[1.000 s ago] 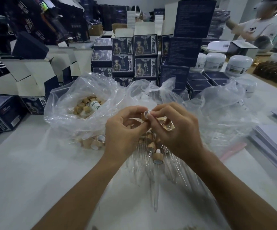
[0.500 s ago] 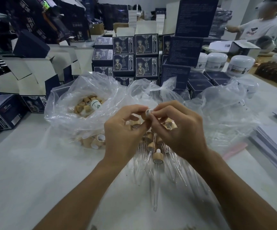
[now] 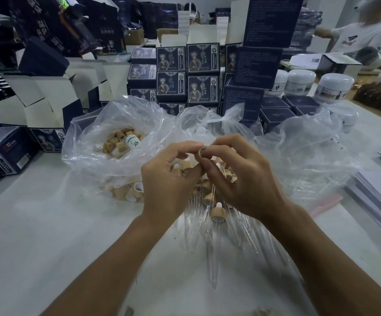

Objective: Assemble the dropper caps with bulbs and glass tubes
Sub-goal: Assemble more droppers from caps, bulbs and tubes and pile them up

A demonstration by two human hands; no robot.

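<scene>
My two bare forearms enter from the bottom edge, the left from about 7 o'clock and the right from about 5 o'clock, and converge toward the centre; both wrists are bent slightly so the backs of my hands face the camera; my left hand [image 3: 169, 181] sits at 9 o'clock of the meeting point, its thumb and forefinger curled into a pinch, the other fingers loosely curled beneath; my right hand [image 3: 242, 179] sits at 3 o'clock, its forefinger arched over and thumb tucked under, also pinching; the fingertips of both hands touch at 12 o'clock, above the knuckles.
</scene>
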